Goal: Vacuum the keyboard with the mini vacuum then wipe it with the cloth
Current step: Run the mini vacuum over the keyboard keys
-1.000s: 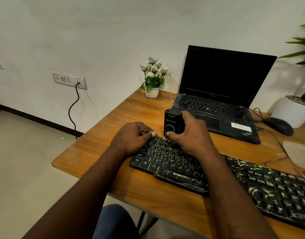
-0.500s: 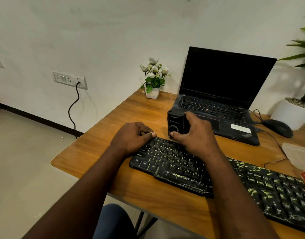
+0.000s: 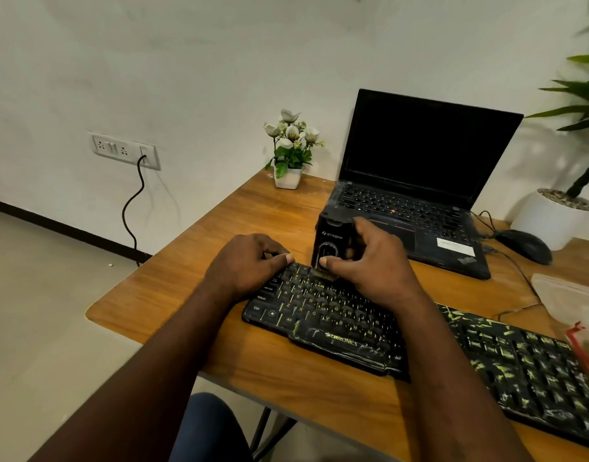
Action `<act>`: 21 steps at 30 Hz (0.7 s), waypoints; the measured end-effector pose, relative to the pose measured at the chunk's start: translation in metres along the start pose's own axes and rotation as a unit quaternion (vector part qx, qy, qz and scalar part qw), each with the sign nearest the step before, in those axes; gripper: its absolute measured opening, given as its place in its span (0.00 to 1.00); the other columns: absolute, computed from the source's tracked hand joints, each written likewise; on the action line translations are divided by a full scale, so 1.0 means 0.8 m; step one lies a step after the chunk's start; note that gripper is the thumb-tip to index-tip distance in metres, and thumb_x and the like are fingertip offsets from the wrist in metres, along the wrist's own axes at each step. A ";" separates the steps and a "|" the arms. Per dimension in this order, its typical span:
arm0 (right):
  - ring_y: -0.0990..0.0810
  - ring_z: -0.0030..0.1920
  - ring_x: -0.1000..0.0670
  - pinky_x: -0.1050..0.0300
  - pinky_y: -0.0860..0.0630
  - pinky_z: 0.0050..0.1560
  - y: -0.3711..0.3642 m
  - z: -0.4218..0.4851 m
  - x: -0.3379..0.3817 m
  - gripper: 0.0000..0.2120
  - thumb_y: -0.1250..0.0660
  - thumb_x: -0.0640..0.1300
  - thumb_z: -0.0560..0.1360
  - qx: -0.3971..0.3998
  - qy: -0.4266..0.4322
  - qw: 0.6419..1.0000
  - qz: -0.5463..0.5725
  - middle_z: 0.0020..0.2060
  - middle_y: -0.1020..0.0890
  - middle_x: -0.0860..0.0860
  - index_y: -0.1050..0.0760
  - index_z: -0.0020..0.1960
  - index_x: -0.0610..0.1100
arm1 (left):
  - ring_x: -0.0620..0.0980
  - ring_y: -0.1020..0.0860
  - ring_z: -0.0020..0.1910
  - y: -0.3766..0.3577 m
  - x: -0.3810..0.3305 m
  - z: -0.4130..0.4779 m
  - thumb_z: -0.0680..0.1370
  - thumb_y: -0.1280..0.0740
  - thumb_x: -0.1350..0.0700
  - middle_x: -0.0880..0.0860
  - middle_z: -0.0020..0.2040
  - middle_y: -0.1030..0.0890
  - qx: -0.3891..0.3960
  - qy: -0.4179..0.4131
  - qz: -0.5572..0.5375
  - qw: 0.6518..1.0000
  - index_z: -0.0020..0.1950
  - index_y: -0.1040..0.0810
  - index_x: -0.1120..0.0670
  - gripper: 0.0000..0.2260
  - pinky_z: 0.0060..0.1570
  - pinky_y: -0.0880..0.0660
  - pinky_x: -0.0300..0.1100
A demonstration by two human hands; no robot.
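Head view: the right hand (image 3: 373,265) is wrapped round a mini vacuum (image 3: 331,240), a boxy body of glossy black plastic with an oval panel on its near face. The thumb lies across its lower front and the fingers curl behind. The vacuum stands upright, its base on the top-left key rows of the keyboard (image 3: 336,325), a long black slab with yellow-green legends and splatter marks.

Just left of the vacuum, the left hand (image 3: 249,261) holds the keyboard's far-left corner, knuckles bent over the edge, thumb straight and pointing at the vacuum. The two hands are close but apart.

Under both lies a table (image 3: 193,285) of warm, grained wood with a rounded corner. Beyond the right hand is an open matte laptop (image 3: 419,155), with a rounded black mouse (image 3: 523,245) further right. Beyond the left hand stands a small square white flower pot (image 3: 288,176).
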State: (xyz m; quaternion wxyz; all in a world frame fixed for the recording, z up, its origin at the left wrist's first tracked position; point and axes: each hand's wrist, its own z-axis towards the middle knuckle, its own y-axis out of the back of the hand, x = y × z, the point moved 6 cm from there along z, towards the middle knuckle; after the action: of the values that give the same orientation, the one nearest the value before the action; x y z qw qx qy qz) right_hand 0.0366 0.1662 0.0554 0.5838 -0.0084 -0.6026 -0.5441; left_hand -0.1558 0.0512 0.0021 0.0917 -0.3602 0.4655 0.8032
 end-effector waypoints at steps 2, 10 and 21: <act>0.18 0.50 0.59 0.67 0.21 0.48 -0.005 0.002 0.000 0.29 0.19 0.45 0.70 -0.003 -0.001 1.000 -0.026 0.56 0.16 0.55 0.26 0.69 0.51 | 0.41 0.19 0.47 0.000 0.001 0.000 0.79 0.30 0.42 0.41 0.48 0.16 0.001 -0.001 0.000 1.000 0.50 0.12 0.45 0.10 0.51 0.20 0.50; 0.19 0.51 0.60 0.73 0.25 0.41 0.002 0.001 -0.001 0.29 0.20 0.46 0.71 -0.012 -0.004 1.000 -0.009 0.55 0.18 0.57 0.26 0.69 0.51 | 0.40 0.20 0.47 -0.001 0.003 0.001 0.79 0.30 0.41 0.40 0.49 0.17 0.004 0.003 -0.003 1.000 0.51 0.12 0.45 0.10 0.51 0.20 0.50; 0.19 0.46 0.62 0.72 0.24 0.44 0.000 -0.001 0.006 0.32 0.20 0.46 0.71 -0.022 0.020 0.999 -0.033 0.54 0.19 0.60 0.27 0.73 0.52 | 0.41 0.19 0.47 -0.001 0.003 0.001 0.79 0.30 0.42 0.41 0.49 0.16 0.007 0.007 -0.005 1.000 0.51 0.12 0.45 0.10 0.51 0.20 0.50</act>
State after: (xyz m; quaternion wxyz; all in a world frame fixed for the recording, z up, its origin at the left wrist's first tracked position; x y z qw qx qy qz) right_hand 0.0355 0.1625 0.0589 0.5774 0.0093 -0.5782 -0.5764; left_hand -0.1574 0.0522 0.0006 0.0948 -0.3676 0.4704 0.7966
